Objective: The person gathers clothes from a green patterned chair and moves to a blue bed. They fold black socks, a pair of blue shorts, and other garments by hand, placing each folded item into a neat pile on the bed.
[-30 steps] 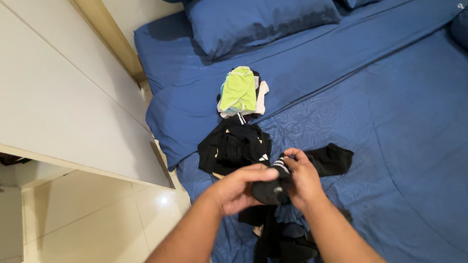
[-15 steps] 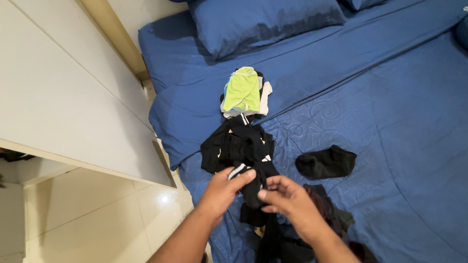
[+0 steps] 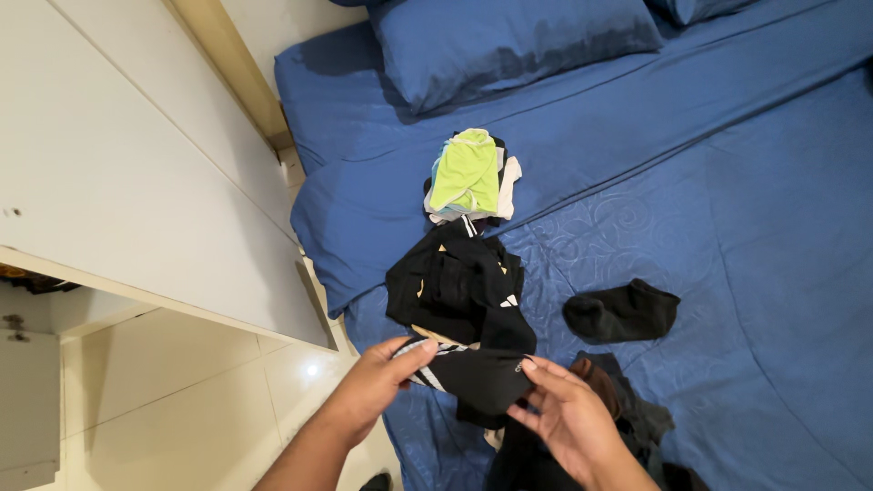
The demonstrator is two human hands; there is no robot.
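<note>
We stand over the wide blue quilted bed [image 3: 727, 227]. Since 1 second ago we have dropped 1 plain black sock [image 3: 621, 312], now right of our fingers. Our left hand [image 3: 377, 386] pinches a black white-striped sock [image 3: 473, 371]; our right hand [image 3: 564, 418] lies open under it.

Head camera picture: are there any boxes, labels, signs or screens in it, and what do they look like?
No boxes, packages, signs or screens show.
Small white mark: on the black sock stretched between the left hand and right hand, near its right end; too small to make out.
White logo patch: on the folded black garment on the blue bed, lower right edge, small striped shape.
</note>
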